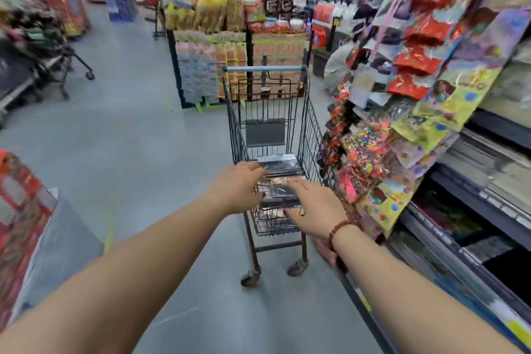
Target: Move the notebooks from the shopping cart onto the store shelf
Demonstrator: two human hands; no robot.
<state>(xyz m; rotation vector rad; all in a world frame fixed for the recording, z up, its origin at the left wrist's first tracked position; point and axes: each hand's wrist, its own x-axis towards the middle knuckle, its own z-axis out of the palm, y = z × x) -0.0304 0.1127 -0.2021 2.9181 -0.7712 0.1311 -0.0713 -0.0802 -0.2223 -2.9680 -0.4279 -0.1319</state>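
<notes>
A dark wire shopping cart with a blue handle stands in the aisle ahead of me. Dark, plastic-wrapped notebooks lie stacked in its basket. My left hand reaches over the cart's near left edge, fingers spread above the stack. My right hand, a bead bracelet at the wrist, rests fingers-down on the stack's near right side. The image is blurred, so whether either hand grips a notebook is unclear. The store shelf runs along the right, with stacked stock on its tiers.
Colourful packets hang on the shelf front right beside the cart. A display rack of goods stands beyond the cart. Another trolley sits at the far left, and a red display at the near left. Grey floor lies between.
</notes>
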